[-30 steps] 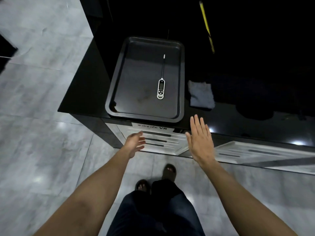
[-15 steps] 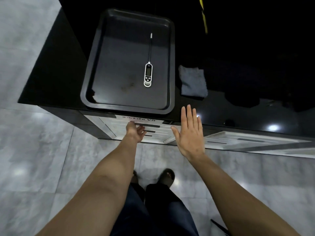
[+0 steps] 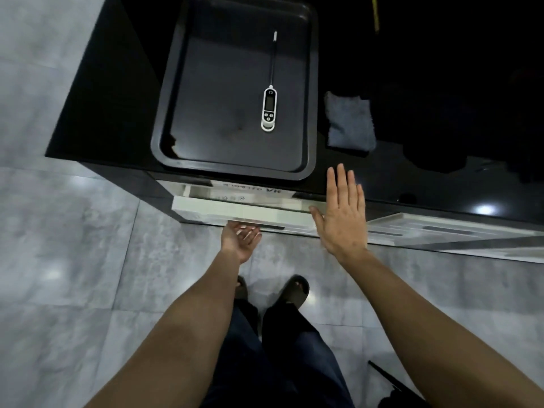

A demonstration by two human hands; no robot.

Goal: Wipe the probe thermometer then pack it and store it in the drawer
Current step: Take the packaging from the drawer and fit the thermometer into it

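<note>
A white probe thermometer (image 3: 269, 108) lies in a black tray (image 3: 235, 169) on the black counter, its thin probe pointing away from me. A folded grey cloth (image 3: 350, 122) sits on the counter to the tray's right. Below the tray, the white top drawer (image 3: 220, 209) stands slightly pulled out, showing a narrow gap. My left hand (image 3: 240, 240) is palm up with its fingers hooked under the drawer front's lower edge. My right hand (image 3: 343, 216) hovers flat with fingers spread over the drawer's right end and holds nothing.
The black counter (image 3: 112, 98) ends at a corner on the left over grey floor tiles. More white drawer fronts (image 3: 441, 231) run to the right. A yellow strip (image 3: 376, 16) shows at the far top. My sandalled feet (image 3: 294, 290) stand just before the cabinet.
The view has moved closer to the counter. My left hand has hooked under the top drawer's front, and the drawer has come out a little. My right hand stays spread.
</note>
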